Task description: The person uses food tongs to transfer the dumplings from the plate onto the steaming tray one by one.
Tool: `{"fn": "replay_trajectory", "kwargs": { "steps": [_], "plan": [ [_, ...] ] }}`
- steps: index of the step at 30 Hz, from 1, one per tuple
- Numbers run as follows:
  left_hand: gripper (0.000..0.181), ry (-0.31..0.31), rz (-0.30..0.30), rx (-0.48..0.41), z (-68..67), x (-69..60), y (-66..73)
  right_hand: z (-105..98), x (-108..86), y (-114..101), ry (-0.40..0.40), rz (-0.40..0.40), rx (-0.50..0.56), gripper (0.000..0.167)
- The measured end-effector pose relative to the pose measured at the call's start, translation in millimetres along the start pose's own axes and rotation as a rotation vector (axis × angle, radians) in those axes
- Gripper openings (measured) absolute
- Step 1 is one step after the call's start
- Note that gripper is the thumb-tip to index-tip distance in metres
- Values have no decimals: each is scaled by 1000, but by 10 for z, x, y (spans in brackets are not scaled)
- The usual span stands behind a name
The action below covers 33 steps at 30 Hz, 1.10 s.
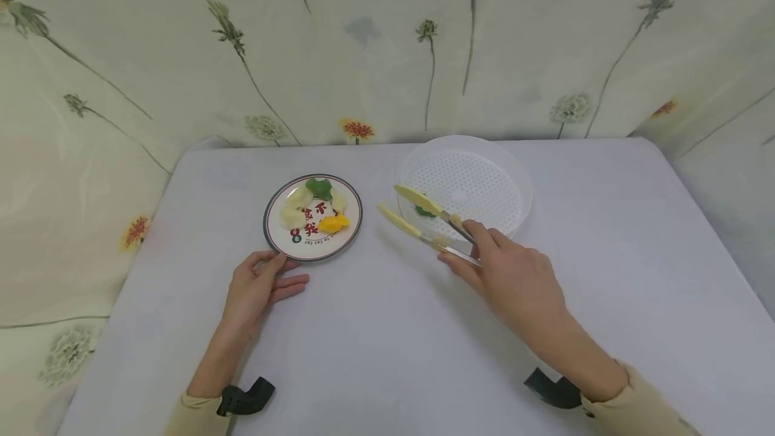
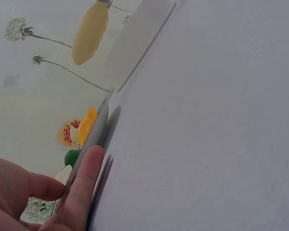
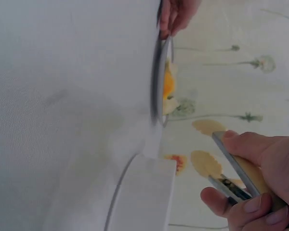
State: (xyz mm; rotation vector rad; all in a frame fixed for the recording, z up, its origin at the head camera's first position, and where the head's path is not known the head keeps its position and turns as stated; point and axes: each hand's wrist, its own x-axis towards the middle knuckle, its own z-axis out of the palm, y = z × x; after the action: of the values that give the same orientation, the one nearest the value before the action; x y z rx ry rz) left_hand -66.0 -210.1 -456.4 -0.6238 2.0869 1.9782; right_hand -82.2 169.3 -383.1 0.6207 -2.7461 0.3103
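Note:
A round plate [image 1: 272,221] with a dark rim and red characters holds a green piece [image 1: 319,188], a yellow-orange piece [image 1: 334,223] and several pale pieces. My left hand [image 1: 254,288] pinches the plate's near-left edge, thumb above and fingers below, as the left wrist view shows. My right hand [image 1: 521,281] grips metal tongs [image 1: 451,251] with yellow tips, which stand apart with nothing between them. The tips hang over the left side of a white perforated round tray [image 1: 478,180]. A small green piece [image 1: 424,211] lies in the tray, partly behind one tip.
A white-covered table [image 1: 375,355] carries the plate at left and the tray at the back, right of centre. Behind the table hangs a cloth [image 1: 363,52] with printed flowers. Each wrist wears a black device.

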Motion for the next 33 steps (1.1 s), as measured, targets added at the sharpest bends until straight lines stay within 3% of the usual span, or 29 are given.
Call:
{"fn": "replay_trajectory", "kwargs": {
  "steps": [7,19,33],
  "plan": [
    [49,3,-7,-4,6,-15,5,130,99,-215,11,-121,-5,62],
    [48,2,-13,-7,-1,-8,13,330,273,-462,-21,-163,3,58],
    [48,2,-13,-12,-4,-7,20,532,382,-531,-53,-188,-60,60]
  ]
}}
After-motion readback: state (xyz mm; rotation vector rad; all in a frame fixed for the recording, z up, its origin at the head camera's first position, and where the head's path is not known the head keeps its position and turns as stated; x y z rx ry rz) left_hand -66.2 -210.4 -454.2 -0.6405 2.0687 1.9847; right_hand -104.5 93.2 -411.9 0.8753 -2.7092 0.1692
